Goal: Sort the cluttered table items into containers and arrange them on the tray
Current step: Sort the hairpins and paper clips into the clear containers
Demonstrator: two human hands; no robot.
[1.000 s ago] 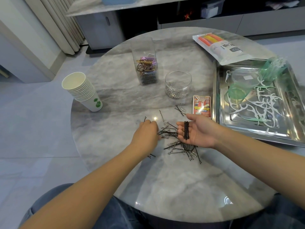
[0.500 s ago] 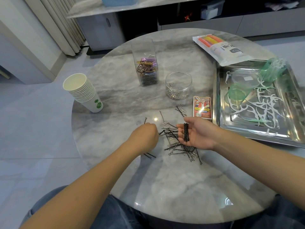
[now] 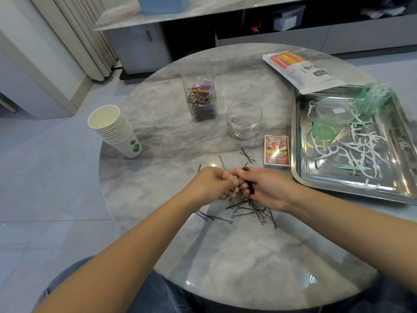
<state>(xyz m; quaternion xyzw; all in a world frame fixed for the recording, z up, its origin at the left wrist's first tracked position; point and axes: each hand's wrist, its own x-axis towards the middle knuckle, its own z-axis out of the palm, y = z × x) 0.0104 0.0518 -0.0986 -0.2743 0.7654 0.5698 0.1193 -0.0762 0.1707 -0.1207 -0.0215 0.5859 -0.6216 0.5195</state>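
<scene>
A heap of black hairpins (image 3: pixel 248 206) lies on the marble table (image 3: pixel 158 181) under both hands. My right hand (image 3: pixel 264 188) holds a small bundle of black hairpins (image 3: pixel 250 185) in its curled fingers. My left hand (image 3: pixel 212 184) meets it fingertip to fingertip and pinches a hairpin at the bundle. A tall clear box (image 3: pixel 200 91) with coloured clips and hairpins stands behind. Next to it a round clear jar (image 3: pixel 244 119) holds silver paper clips. The steel tray (image 3: pixel 300 172) at the right carries white and green floss picks and clear lids.
A stack of paper cups (image 3: pixel 115 129) leans at the table's left edge. A card pack (image 3: pixel 277 153) lies beside the tray, with loose paper clips (image 3: pixel 249 152) to its left. A straw packet (image 3: pixel 302 68) rests at the back right. My knees sit below the near edge.
My left hand has lifted from the heap and moved right to my right hand. My right hand's fingers have curled around the bundle that lay on its open palm.
</scene>
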